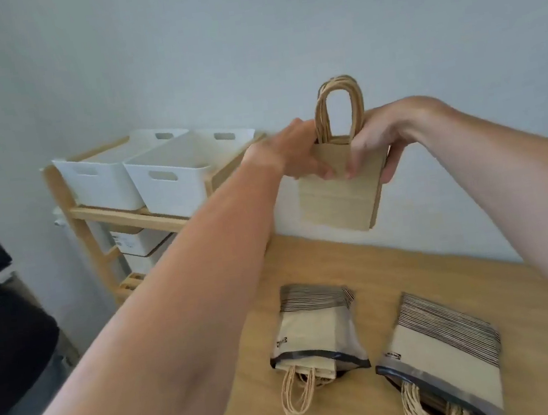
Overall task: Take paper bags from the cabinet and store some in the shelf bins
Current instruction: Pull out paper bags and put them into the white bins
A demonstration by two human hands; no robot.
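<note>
A flat stack of small brown paper bags [337, 199] with twisted paper handles hangs in the air above the wooden cabinet top [342, 268]. My left hand [288, 155] grips the stack's upper left edge and my right hand [385, 140] grips its upper right edge. Two white bins [166, 182] stand side by side on the top level of a wooden shelf [121, 215], left of the bags. On the cabinet top lie two plastic packs of paper bags, one in the middle [315, 333] and one to its right [446, 355], handles spilling out of both.
Lower shelf levels hold more white boxes [138, 241]. A dark bundle [1, 330] fills the left edge of view. A pale wall stands behind the shelf and cabinet.
</note>
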